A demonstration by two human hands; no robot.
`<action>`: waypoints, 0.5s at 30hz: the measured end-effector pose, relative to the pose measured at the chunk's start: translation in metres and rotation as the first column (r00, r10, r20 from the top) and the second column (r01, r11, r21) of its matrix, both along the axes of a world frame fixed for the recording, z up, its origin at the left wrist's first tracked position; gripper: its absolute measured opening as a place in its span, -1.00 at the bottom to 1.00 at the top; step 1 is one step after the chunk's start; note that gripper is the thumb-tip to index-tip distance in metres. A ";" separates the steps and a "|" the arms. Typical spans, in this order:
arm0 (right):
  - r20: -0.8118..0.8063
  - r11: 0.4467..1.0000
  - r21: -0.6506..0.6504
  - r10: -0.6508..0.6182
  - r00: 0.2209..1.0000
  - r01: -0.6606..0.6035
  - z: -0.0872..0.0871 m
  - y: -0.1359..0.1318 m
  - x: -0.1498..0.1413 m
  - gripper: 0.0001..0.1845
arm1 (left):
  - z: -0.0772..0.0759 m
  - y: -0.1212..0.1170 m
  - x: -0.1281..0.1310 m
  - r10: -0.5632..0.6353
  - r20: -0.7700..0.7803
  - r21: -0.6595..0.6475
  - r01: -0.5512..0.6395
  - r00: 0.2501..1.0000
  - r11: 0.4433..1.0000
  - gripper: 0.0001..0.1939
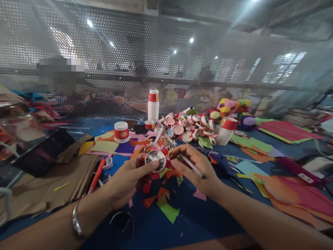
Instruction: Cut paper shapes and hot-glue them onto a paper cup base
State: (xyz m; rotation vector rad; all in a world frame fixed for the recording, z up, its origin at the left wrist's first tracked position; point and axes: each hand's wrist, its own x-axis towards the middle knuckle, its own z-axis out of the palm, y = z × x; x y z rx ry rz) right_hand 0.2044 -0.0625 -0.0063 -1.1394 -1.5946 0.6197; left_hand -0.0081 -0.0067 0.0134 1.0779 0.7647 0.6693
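Observation:
My left hand (127,178) is closed on a small round paper-cup piece (155,160), its patterned underside turned toward me. My right hand (196,168) pinches the right edge of the same piece and also grips a thin pen (191,165) that lies across its fingers. Both hands hover over a blue table (197,222) strewn with coloured paper scraps (166,208). A metal bracelet (76,219) circles my left wrist.
A stack of white cups (153,106), red-and-white cups (121,132) (227,130) and a heap of cut cup pieces (187,126) lie behind the hands. Cardboard (52,184) and an orange cutter (96,175) are left, coloured sheets (283,130) right. A perforated metal screen (166,69) backs the table.

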 end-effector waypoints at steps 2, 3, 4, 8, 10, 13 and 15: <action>0.151 0.978 0.192 -0.107 0.983 0.077 0.000 -0.002 -0.001 -0.80 | 0.000 0.002 0.000 0.019 -0.042 0.006 -0.019 0.999 1.000 -0.65; 0.220 0.957 0.283 -0.132 0.966 0.067 0.000 -0.002 -0.001 -0.81 | 0.000 0.003 0.000 0.016 -0.055 0.018 -0.015 0.998 1.000 -0.64; 0.283 0.934 0.357 -0.138 0.949 0.029 -0.001 -0.002 -0.002 -0.81 | 0.000 0.003 0.001 0.007 -0.068 0.028 -0.005 0.998 1.000 -0.63; 0.442 0.881 0.460 -0.119 0.889 -0.111 -0.005 0.004 -0.007 -0.80 | -0.001 0.001 0.001 -0.045 -0.122 0.066 0.053 0.992 0.996 -0.61; 0.454 0.863 0.493 -0.152 0.878 -0.106 -0.007 0.004 -0.007 -0.80 | -0.002 0.000 0.001 -0.066 -0.146 0.089 0.080 0.987 0.993 -0.63; 0.473 0.847 0.520 -0.182 0.862 -0.107 -0.008 0.003 -0.007 -0.82 | -0.004 0.000 0.000 -0.086 -0.161 0.118 0.106 0.983 0.987 -0.62; 0.524 0.851 0.508 -0.179 0.833 -0.137 -0.008 0.001 -0.005 -0.82 | -0.004 0.000 0.000 -0.086 -0.158 0.129 0.107 0.984 0.986 -0.58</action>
